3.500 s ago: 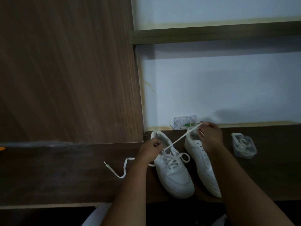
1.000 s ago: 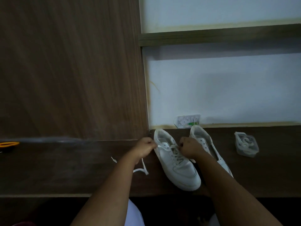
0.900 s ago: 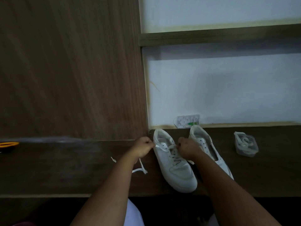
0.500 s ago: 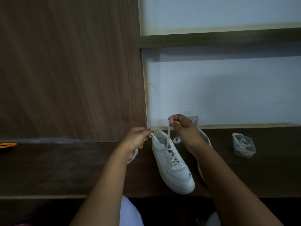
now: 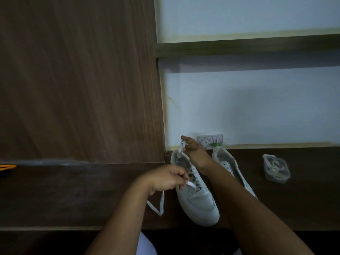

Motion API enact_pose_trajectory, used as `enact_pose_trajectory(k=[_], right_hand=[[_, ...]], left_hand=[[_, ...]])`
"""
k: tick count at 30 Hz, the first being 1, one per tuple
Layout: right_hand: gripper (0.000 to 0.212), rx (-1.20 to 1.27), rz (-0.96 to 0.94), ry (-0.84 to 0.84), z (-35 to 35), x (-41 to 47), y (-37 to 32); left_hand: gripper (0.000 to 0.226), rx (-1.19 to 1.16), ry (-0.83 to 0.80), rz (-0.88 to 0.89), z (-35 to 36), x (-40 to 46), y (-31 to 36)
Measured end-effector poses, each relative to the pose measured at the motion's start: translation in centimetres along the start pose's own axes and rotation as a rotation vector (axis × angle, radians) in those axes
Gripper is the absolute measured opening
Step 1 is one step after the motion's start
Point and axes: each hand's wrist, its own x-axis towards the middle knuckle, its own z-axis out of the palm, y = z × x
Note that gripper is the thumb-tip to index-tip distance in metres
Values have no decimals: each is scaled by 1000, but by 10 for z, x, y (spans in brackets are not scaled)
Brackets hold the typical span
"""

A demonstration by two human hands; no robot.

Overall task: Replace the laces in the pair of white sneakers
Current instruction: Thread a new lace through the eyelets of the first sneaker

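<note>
Two white sneakers (image 5: 196, 196) sit side by side on the dark table (image 5: 73, 190) against the wall. The right hand (image 5: 193, 150) pinches one lace end (image 5: 181, 147) above the nearer shoe's heel. The left hand's (image 5: 165, 178) grip is closed on the other lace end (image 5: 190, 184) over the eyelets.

We list one dark wooden tabletop (image 5: 73, 196). On it: a white sneaker (image 5: 196, 196), its partner (image 5: 230, 168) just beside it, a loose white lace (image 5: 159, 205), a clear plastic box (image 5: 276, 168) and an orange item (image 5: 7, 167) at the left edge.
</note>
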Motion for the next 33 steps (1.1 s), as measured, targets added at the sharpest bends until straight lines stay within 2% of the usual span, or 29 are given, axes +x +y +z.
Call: enact_pose_trajectory(k=[2,5,7,10,12,14,16,18,23,25,27,30,33], right_hand=[[49,-179,-66,-86,2,9,2],[62,-682,-185,-186,1,24,1],[60,-761,-216,-199,-3,29,-3],[40,-562,-247,-58,-17,25,-13],[29,-348,-151,-55,-24,15,-23],[23,-72,21,-241,-27,0,-33],[44,61,168,-467,-26,-16,-43],[53,78,190,-536,-26,-27,-51],[25,170,-7,-294,-33,-41,-58],[16,172,-80,-251,-33,-46,-64],[14,196,-132,-179,-30,-50,-75],[16,247,-136,80,-30,-45,-80],[20,115,-60,299,-45,-37,-61]], left_hand=[[17,8,-8,-10,1,2,0],[19,-3,-1,-44,-1,4,-2],[18,-25,40,-64,-5,6,-5],[16,-107,159,-36,-9,8,-5],[15,-227,256,31,-10,9,1],[15,-400,361,112,-10,12,12],[15,-550,459,184,-11,14,23],[15,-661,554,251,-16,14,32],[15,-796,719,350,-33,2,39],[16,-798,684,374,-33,-2,41],[17,-835,585,404,-30,-4,45],[19,-1024,486,474,-32,-7,57],[20,-1185,519,510,-39,-5,58]])
